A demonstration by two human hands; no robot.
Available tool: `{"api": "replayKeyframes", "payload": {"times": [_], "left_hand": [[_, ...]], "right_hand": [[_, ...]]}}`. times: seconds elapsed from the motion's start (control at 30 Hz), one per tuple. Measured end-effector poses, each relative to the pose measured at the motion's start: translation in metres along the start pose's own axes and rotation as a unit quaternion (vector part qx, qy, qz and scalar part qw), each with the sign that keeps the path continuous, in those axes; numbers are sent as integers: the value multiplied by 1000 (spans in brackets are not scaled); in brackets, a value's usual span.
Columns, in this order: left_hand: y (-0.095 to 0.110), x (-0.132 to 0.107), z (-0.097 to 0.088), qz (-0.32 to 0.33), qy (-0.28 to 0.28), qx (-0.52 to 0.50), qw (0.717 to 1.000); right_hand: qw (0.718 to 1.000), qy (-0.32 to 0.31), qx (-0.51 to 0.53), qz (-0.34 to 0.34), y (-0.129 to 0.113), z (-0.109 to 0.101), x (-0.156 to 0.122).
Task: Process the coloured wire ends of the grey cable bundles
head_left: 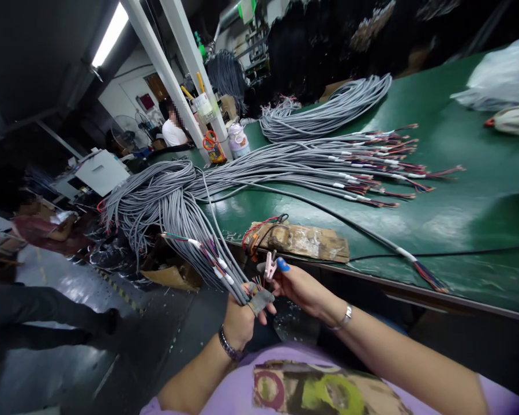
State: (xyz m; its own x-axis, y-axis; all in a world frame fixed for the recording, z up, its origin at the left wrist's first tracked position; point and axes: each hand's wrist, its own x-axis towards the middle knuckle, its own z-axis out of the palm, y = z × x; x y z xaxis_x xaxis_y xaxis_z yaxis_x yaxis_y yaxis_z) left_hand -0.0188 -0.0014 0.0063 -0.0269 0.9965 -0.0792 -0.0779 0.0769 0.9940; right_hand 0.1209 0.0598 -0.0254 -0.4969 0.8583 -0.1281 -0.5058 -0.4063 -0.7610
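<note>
My left hand (239, 318) is closed around a bunch of grey cables (228, 282) close to their ends. A grey wrap (260, 301) covers some of its fingers. Short coloured wires stick up from the cable ends beside it. Just to the right, my right hand (303, 291) pinches a small pale pink clip (269, 266), its thumb wearing a blue cover (282, 264). The clip is close above the wire ends; whether it touches them I cannot tell. Farther along, the cables rise onto the bench in a large grey heap (173, 178).
The green bench (471, 202) bears a wooden block (315, 242) at its near edge, one loose cable (354, 222), a coiled cable bundle (328, 112) and a plastic bag (506, 72). A cardboard box (173, 274) stands below. Co-workers (173, 129) are at the left.
</note>
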Motion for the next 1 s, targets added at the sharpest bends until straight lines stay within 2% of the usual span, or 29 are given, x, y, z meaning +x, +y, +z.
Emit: {"api": "replayKeyframes", "payload": {"times": [0.07, 0.17, 0.23, 0.37, 0.47, 0.63, 0.77, 0.9, 1.0], "left_hand": [[1, 2, 2, -3, -3, 7, 1000], [-1, 4, 3, -3, 5, 11, 1000], [-1, 6, 3, -3, 11, 14, 1000], [-2, 8, 5, -10, 12, 24, 1000], [-3, 9, 7, -14, 7, 39, 999], [-4, 10, 8, -20, 2, 54, 998], [-3, 5, 3, -10, 6, 45, 999], [-6, -2, -4, 5, 8, 36, 999], [-9, -4, -8, 15, 8, 31, 999]], "right_hand": [[997, 11, -55, -55, -3, 5, 2], [982, 61, -121, -132, -3, 8, 3], [989, 56, -79, -112, -2, 9, 3], [996, 25, 82, -30, -1, 10, 6], [992, 30, 122, -27, -1, 12, 8], [991, 33, 127, -27, 2, 11, 8], [993, -2, 120, -3, 5, 3, 3], [996, -38, 79, 26, 5, -6, -12], [998, -58, 25, 23, 2, -4, -22]]}}
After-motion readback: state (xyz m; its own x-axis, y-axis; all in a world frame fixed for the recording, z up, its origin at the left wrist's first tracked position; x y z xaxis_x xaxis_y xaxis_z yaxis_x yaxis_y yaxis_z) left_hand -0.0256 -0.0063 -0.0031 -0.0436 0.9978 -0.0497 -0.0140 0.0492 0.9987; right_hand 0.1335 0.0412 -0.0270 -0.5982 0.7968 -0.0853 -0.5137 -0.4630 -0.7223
